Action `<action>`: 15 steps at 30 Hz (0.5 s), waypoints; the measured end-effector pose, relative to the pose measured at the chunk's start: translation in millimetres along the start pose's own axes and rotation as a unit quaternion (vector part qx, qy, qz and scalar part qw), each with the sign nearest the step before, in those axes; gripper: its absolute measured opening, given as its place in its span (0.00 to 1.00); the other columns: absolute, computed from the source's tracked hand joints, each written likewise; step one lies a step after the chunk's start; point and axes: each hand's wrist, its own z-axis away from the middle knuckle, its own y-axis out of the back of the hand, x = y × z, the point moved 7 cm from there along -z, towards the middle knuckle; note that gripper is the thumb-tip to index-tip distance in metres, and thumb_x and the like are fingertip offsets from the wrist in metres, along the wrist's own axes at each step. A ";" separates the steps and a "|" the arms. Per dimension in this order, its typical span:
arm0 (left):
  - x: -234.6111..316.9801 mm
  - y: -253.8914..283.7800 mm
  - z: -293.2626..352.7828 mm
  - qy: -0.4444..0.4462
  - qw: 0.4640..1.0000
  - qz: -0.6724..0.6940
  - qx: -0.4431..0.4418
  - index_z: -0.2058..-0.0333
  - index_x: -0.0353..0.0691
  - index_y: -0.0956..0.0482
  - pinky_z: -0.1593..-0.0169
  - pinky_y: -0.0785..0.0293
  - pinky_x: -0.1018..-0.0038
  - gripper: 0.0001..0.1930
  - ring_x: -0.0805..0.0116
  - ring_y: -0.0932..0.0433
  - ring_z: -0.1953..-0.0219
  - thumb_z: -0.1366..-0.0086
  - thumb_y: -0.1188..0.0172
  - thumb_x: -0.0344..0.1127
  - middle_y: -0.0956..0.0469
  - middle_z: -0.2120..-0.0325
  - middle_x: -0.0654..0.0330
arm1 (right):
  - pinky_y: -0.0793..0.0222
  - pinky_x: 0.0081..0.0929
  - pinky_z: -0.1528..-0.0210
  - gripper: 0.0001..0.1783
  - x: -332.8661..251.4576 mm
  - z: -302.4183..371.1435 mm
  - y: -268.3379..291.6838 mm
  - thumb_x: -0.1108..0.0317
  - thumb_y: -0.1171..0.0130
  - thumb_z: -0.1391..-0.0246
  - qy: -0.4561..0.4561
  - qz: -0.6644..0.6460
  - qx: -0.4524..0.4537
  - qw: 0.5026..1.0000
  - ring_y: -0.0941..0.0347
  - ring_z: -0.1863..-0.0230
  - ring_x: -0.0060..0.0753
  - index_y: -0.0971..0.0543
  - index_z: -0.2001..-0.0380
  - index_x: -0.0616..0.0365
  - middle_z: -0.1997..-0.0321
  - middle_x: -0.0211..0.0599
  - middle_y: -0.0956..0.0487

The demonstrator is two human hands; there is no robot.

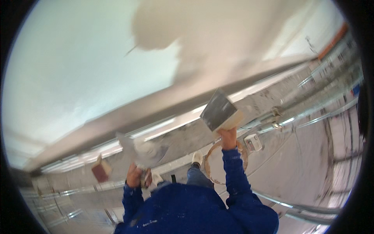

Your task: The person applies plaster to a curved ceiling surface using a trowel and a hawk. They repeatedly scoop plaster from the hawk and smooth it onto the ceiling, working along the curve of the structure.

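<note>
My left hand [134,175] is closed round the handle of a broad plasterer's trowel. Its flat blade is blurred by motion and carries a whitish heap of putty [146,148]. Out in front on the right, my right hand [228,137] grips a wide putty knife [219,110], a dark grey rectangular blade with a cream-coloured back edge. The blade is raised and tilted, seen against the foot of the wall. Ahead, the pale wall [97,70] has shadows across it; the putty knife appears apart from it, though the distance is hard to judge.
Beneath my right forearm is a large round bucket [207,162]. A small white tray-like container [253,142] sits beside it. A red and beige block-like object [101,171] lies at left. Metal profiles [300,208] run along the dusty floor. My shoe [197,158] stands near the wall.
</note>
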 end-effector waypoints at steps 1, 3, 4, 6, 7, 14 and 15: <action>-7.0 -14.8 -6.7 0.012 0.997 0.031 0.064 0.63 0.31 0.37 0.91 0.40 0.74 0.26 0.67 0.36 0.93 0.46 0.47 0.52 0.35 0.89 0.57 | 0.36 0.23 0.61 0.27 -0.4 -40.3 25.0 0.79 0.47 0.68 0.026 -0.035 0.035 0.998 0.33 0.62 0.28 0.36 0.57 0.61 0.63 0.34 0.30; -28.6 -36.9 -29.8 -0.041 0.996 0.063 -0.052 0.61 0.31 0.40 0.92 0.40 0.74 0.28 0.67 0.36 0.94 0.46 0.46 0.52 0.36 0.90 0.58 | 0.36 0.23 0.62 0.27 1.8 -127.3 78.4 0.80 0.48 0.68 0.083 -0.083 0.127 0.985 0.34 0.63 0.28 0.37 0.57 0.59 0.64 0.33 0.31; -35.8 -42.9 -35.9 -0.034 0.997 0.041 -0.054 0.60 0.32 0.40 0.92 0.40 0.72 0.26 0.65 0.37 0.94 0.45 0.48 0.51 0.37 0.90 0.58 | 0.36 0.24 0.63 0.26 1.4 -169.1 102.5 0.80 0.48 0.67 0.116 -0.098 0.188 0.970 0.33 0.65 0.29 0.37 0.58 0.59 0.65 0.32 0.31; -42.7 -70.1 -53.3 -0.035 0.998 0.022 -0.055 0.60 0.31 0.41 0.91 0.37 0.70 0.24 0.63 0.36 0.94 0.42 0.51 0.50 0.37 0.90 0.58 | 0.36 0.24 0.67 0.22 -12.8 -253.9 165.0 0.79 0.49 0.66 0.167 -0.070 0.267 0.947 0.34 0.69 0.29 0.36 0.61 0.61 0.69 0.33 0.31; -51.8 -72.8 -60.8 -0.019 0.998 0.031 -0.058 0.59 0.32 0.42 0.90 0.37 0.70 0.25 0.63 0.35 0.93 0.42 0.51 0.49 0.37 0.89 0.57 | 0.36 0.25 0.69 0.20 -12.9 -296.8 204.2 0.79 0.49 0.65 0.196 -0.070 0.309 0.928 0.34 0.72 0.29 0.35 0.62 0.61 0.70 0.33 0.31; -79.6 -67.3 -41.5 -0.021 0.992 0.047 0.118 0.55 0.33 0.44 0.90 0.38 0.70 0.26 0.63 0.35 0.93 0.42 0.50 0.48 0.35 0.87 0.55 | 0.35 0.26 0.72 0.21 -48.5 -447.9 300.6 0.77 0.51 0.65 0.181 0.124 0.442 0.870 0.31 0.75 0.32 0.30 0.60 0.69 0.75 0.40 0.27; -80.8 -70.0 -45.8 -0.015 0.990 0.042 0.134 0.56 0.33 0.43 0.90 0.39 0.70 0.26 0.63 0.35 0.93 0.43 0.49 0.48 0.35 0.87 0.56 | 0.34 0.25 0.69 0.22 -54.7 -459.4 318.4 0.77 0.51 0.64 0.206 0.185 0.458 0.845 0.29 0.73 0.33 0.29 0.59 0.67 0.74 0.41 0.26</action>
